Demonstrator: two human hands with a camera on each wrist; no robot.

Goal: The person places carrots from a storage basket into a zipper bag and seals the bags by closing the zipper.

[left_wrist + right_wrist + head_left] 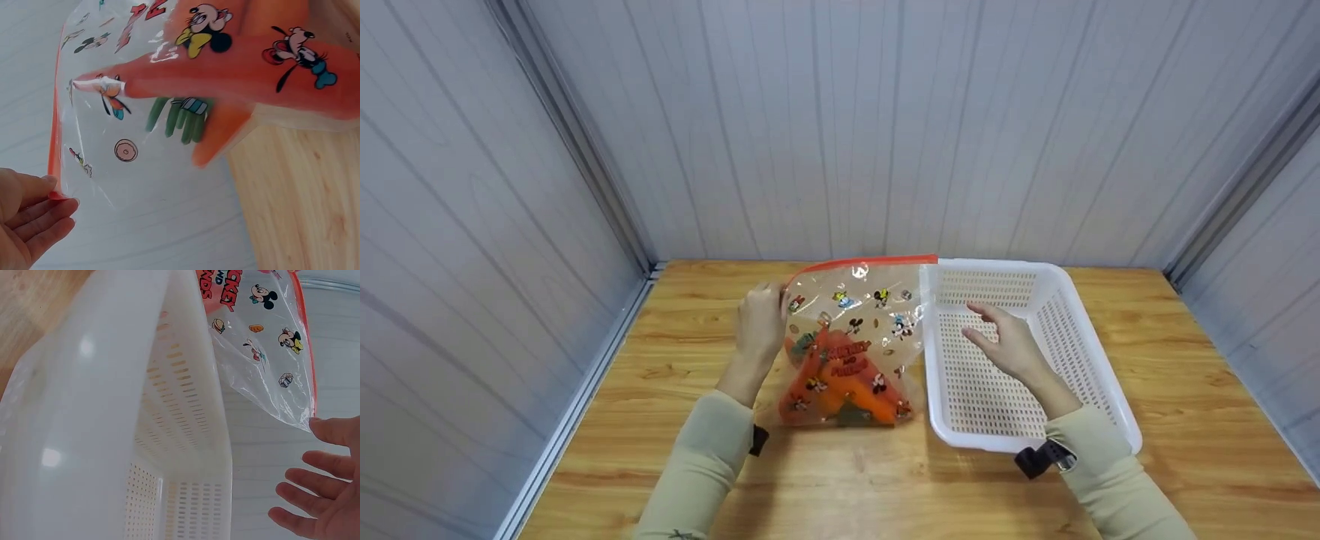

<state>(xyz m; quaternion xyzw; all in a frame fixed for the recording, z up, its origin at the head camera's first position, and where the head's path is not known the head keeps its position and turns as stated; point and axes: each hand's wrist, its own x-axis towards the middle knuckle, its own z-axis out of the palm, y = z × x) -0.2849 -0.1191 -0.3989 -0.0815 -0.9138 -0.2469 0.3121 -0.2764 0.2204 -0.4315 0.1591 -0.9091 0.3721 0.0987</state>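
Observation:
My left hand (761, 319) pinches the upper left corner of a clear zip bag (840, 281) printed with cartoon figures; its top edge is a red strip. Inside lie several orange carrots (236, 76), with green stem ends (185, 121) visible through the plastic. The bag hangs upright, its bottom close over the table. My right hand (1009, 349) holds nothing, its fingers spread above a white basket (1069, 300). In the right wrist view, its thumb overlaps the bag's other upper corner, while the head view shows a gap between them.
The white plastic basket with slotted walls stands right beside the bag on the wood-grain table (675, 450). Pale panel walls (840, 135) close off the back and both sides of the table.

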